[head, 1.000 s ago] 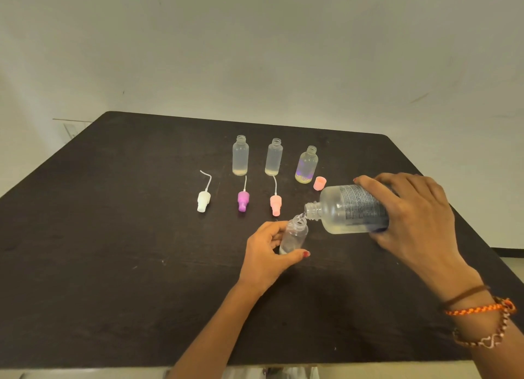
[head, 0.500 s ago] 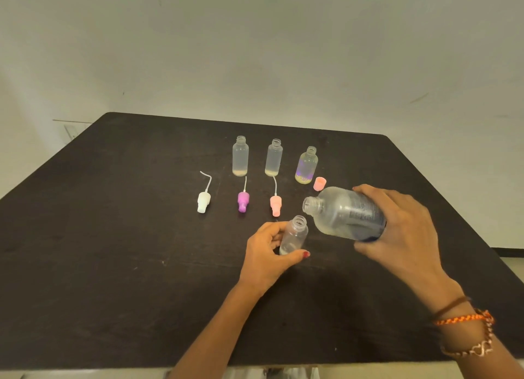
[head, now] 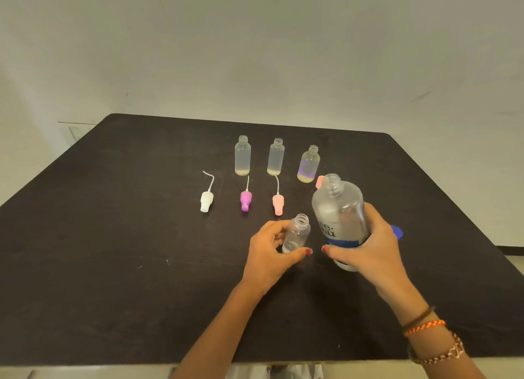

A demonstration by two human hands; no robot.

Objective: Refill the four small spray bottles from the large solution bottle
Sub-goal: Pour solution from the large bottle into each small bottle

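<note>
Pouring has been broken off: a second ago the large clear plastic solution bottle with the blue label band (head: pixel 340 222) was laid almost level with its mouth at the neck of the small clear spray bottle (head: pixel 296 232), and now it has been swung back to near upright, its open mouth pointing up and slightly away from the person, its long axis leaning only a little off vertical. Its base seems to be at or just above the dark surface (head: pixel 113 251); which one cannot be told. It is held round its lower body by the right hand (head: pixel 368 245), fingers and thumb wrapped about the label. The small bottle stands just beside it, to its left, upright with its open neck up, and is held between the thumb and curled fingers of the left hand (head: pixel 269 254); only a shallow layer of liquid shows at its bottom. From this it is judged that the first fill was paused or cut short, not completed. Farther back, three more small bottles (head: pixel 275 157) stand uncapped in a row, each showing only a little liquid, so most of the refilling is left. Three spray heads, white, purple and pink (head: pixel 245 200), lie in front of them.
</note>
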